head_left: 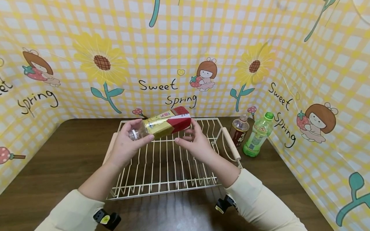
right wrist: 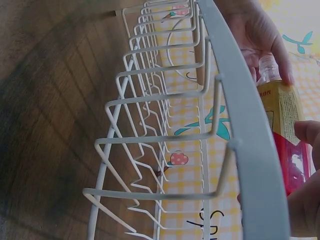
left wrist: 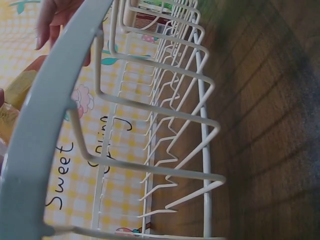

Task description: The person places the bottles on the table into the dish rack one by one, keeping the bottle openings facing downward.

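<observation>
Pinching a yellow-and-red plastic bottle (head_left: pixel 164 126) near its cap, above a cream metal-wire rack (left wrist: pixel 42 130), is the left hand (head_left: pixel 125 144); the right hand (head_left: pixel 198 143) curves part-open at the bottle's red base, whether gripping I cannot tell. Right of the rack stands a green plastic bottle (head_left: pixel 258 136).

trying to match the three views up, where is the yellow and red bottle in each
Head: yellow and red bottle near the centre, between the left hand and right hand.
Left wrist: bottle at the left edge, partly hidden behind the wire rack.
Right wrist: bottle at the right, beside the wire rack.
Shared landmark: the wire rack.
</observation>
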The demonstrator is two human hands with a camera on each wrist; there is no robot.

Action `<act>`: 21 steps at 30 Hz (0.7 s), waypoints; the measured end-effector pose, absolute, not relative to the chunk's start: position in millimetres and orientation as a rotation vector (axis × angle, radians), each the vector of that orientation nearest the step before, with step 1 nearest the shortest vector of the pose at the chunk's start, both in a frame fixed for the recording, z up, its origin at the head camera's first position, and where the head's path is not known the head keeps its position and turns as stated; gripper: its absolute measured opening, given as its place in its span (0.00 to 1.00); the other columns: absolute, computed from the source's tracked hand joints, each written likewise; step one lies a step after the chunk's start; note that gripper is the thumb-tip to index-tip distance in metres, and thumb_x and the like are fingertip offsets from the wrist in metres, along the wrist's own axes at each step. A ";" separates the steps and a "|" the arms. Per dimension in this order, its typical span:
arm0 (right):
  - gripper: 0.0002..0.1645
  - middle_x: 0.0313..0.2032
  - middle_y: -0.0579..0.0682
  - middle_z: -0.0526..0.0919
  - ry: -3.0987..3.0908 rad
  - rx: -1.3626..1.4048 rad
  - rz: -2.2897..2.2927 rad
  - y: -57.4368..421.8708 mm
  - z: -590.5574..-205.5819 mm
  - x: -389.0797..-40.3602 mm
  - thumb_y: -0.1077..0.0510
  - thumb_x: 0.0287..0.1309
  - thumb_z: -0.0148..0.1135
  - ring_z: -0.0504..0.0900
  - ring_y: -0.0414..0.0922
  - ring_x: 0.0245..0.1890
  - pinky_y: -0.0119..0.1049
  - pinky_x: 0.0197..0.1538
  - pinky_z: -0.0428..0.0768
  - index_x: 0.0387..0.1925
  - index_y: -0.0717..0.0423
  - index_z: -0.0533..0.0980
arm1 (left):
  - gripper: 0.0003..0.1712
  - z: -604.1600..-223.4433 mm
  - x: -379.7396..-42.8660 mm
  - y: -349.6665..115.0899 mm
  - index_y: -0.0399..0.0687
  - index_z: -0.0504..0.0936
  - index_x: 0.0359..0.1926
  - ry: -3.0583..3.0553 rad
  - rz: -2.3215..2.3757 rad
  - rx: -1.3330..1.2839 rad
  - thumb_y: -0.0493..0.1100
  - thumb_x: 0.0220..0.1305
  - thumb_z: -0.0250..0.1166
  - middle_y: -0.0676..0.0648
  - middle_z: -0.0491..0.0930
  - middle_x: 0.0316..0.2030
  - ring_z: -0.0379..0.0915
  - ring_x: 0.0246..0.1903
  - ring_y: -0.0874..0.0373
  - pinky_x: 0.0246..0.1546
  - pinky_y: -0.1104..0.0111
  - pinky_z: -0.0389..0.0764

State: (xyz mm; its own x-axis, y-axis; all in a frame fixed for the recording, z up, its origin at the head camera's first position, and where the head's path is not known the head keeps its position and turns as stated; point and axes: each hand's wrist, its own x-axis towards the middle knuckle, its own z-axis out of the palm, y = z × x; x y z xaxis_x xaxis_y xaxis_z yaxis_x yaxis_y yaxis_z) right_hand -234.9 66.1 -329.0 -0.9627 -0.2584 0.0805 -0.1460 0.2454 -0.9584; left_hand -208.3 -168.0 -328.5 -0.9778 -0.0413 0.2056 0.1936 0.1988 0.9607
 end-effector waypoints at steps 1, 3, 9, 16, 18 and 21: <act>0.58 0.63 0.62 0.72 2.384 -0.396 -1.860 65.5 -328.7 -235.0 0.57 0.57 0.68 0.77 0.59 0.60 0.50 0.58 0.79 0.78 0.48 0.41 | 0.41 -328.9 -208.4 -167.9 0.42 0.59 0.71 -2.289 -1.875 -0.163 0.36 0.60 0.69 0.40 0.63 0.61 0.68 0.50 0.63 0.44 0.82 0.77; 0.58 0.62 0.63 0.73 2.344 -0.402 -1.913 64.0 -327.4 -235.0 0.59 0.57 0.67 0.77 0.59 0.60 0.50 0.58 0.79 0.78 0.48 0.40 | 0.43 -329.7 -208.5 -167.8 0.45 0.58 0.73 -2.316 -1.868 -0.194 0.36 0.60 0.69 0.39 0.64 0.62 0.69 0.51 0.63 0.44 0.81 0.77; 0.62 0.61 0.63 0.74 2.282 -0.410 -2.024 59.3 -324.0 -234.8 0.61 0.57 0.67 0.79 0.59 0.58 0.50 0.59 0.78 0.78 0.47 0.35 | 0.44 -333.1 -206.8 -163.7 0.49 0.62 0.73 -2.398 -1.794 -0.275 0.36 0.58 0.71 0.36 0.70 0.60 0.72 0.51 0.56 0.40 0.77 0.80; 0.63 0.63 0.62 0.66 2.202 -0.326 -2.117 51.3 -324.2 -233.7 0.58 0.57 0.68 0.81 0.57 0.53 0.44 0.51 0.82 0.77 0.39 0.34 | 0.41 -337.6 -201.1 -153.1 0.44 0.64 0.67 -2.426 -1.749 -0.356 0.36 0.55 0.73 0.36 0.70 0.58 0.72 0.56 0.43 0.41 0.75 0.81; 0.63 0.63 0.61 0.64 2.157 -0.285 -2.164 47.8 -323.6 -233.5 0.58 0.56 0.68 0.81 0.54 0.50 0.40 0.46 0.82 0.77 0.37 0.34 | 0.40 -338.3 -199.2 -149.8 0.44 0.64 0.65 -2.451 -1.681 -0.353 0.37 0.54 0.74 0.37 0.69 0.58 0.73 0.55 0.42 0.40 0.74 0.81; 0.64 0.62 0.61 0.64 2.105 -0.246 -2.236 42.8 -322.9 -233.7 0.60 0.56 0.69 0.81 0.50 0.46 0.36 0.41 0.83 0.77 0.35 0.34 | 0.40 -339.4 -196.5 -145.0 0.44 0.64 0.64 -2.482 -1.576 -0.341 0.40 0.52 0.76 0.37 0.67 0.58 0.74 0.53 0.41 0.40 0.70 0.81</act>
State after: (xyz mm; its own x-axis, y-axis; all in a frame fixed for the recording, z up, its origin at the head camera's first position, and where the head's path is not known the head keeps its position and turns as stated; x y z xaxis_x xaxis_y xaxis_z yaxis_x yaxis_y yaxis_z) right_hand -233.7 42.8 -322.9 -0.9854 -0.1532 0.0743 -0.0650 -0.0651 -0.9958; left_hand -196.5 -145.0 -339.4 -0.9572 0.0959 0.2729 0.2878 0.4112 0.8649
